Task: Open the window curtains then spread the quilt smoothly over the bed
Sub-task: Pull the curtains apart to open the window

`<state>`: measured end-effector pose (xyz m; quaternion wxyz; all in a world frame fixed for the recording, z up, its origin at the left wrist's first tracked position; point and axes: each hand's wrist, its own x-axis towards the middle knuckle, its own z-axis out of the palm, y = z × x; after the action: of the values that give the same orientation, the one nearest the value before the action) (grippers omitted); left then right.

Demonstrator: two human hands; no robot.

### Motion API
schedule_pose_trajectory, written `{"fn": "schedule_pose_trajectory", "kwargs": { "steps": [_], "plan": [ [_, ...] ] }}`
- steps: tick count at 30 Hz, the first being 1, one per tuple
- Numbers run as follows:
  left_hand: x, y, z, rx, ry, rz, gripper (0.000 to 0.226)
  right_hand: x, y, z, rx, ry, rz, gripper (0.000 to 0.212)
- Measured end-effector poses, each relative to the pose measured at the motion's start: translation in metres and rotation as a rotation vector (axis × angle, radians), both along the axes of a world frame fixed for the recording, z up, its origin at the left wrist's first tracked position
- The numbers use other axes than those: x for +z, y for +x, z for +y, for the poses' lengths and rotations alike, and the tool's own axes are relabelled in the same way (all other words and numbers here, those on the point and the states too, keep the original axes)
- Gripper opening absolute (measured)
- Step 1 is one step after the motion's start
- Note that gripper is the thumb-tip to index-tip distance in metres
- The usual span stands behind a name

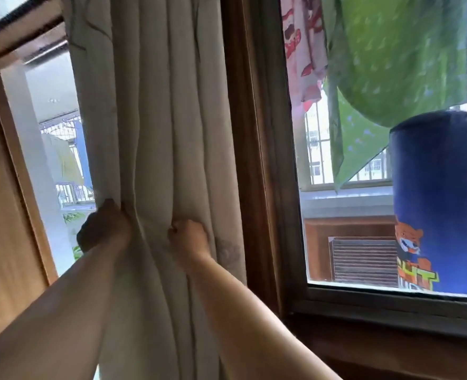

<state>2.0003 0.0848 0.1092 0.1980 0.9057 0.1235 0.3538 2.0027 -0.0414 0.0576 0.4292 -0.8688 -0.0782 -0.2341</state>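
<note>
Curtain [158, 119] — a pale cloth gathered into deep vertical folds, hanging just left of the dark wooden window post [254, 160]. Daylight shows on both sides of it: a narrow opening at its left edge and the uncovered glass [350, 215] to the right, with a green cloth [405, 64] and a blue garment [435, 201] hanging outside.

Grip state:
- The left hand [104, 226] is wrapped round the left edge of the curtain, fingers curled behind the cloth.
- The right hand [188, 234] is a closed fist pinching a fold near the middle of the bundle.

Handling, as a judgement: the cloth is soft and light, folds freely, and offers no stiffness to push against. It will follow a pull only. Hold it at an edge or a thick fold at mid height, as here, and draw sideways along the rail rather than down — a downward tug would probably load the hooks, which are out of view. Slip is unlikely with bunched fabric.

The quilt and the bed are not in view; that step is not yet begun.
</note>
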Motion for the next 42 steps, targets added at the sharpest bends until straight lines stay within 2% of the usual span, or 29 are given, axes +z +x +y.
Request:
{"fn": "schedule_pose_trajectory", "kwargs": {
  "steps": [4, 10, 12, 15, 17, 20, 25, 28, 31, 36, 42],
  "plan": [
    [-0.004, 0.004, 0.030, 0.023, -0.019, -0.039, 0.041, -0.003, 0.002, 0.026, 0.065, 0.009, -0.040, 0.025],
    [-0.003, 0.000, 0.033, 0.071, -0.061, 0.005, 0.045, -0.007, -0.008, 0.020, 0.099, 0.051, 0.042, 0.030],
    [-0.008, 0.001, 0.020, 0.089, -0.141, -0.043, 0.062, -0.006, -0.020, 0.003, 0.098, 0.064, 0.011, 0.033],
    [-0.006, -0.009, -0.007, 0.074, -0.209, -0.220, 0.097, -0.001, -0.033, -0.028, 0.025, 0.088, -0.040, 0.035],
    [0.001, -0.020, -0.028, 0.013, -0.199, -0.333, 0.103, 0.004, -0.046, -0.052, -0.055, 0.092, -0.100, 0.037],
    [0.009, -0.040, -0.068, -0.094, -0.072, -0.430, 0.099, 0.013, -0.071, -0.087, -0.139, 0.095, -0.157, 0.035],
    [0.006, -0.083, -0.148, -0.325, 0.039, -0.403, 0.089, 0.027, -0.121, -0.154, -0.315, 0.028, -0.202, 0.019],
    [0.003, -0.111, -0.196, -0.402, 0.034, -0.390, 0.085, 0.032, -0.152, -0.199, -0.413, 0.049, -0.219, 0.033],
    [0.000, -0.129, -0.238, -0.455, -0.036, -0.396, 0.083, 0.035, -0.186, -0.239, -0.510, 0.042, -0.214, 0.045],
    [-0.005, -0.164, -0.306, -0.617, -0.103, -0.348, 0.080, 0.039, -0.249, -0.304, -0.689, -0.060, -0.235, 0.048],
    [-0.007, -0.219, -0.373, -0.806, -0.249, -0.306, 0.083, 0.046, -0.311, -0.350, -0.875, -0.237, -0.368, 0.049]
  ]
}}
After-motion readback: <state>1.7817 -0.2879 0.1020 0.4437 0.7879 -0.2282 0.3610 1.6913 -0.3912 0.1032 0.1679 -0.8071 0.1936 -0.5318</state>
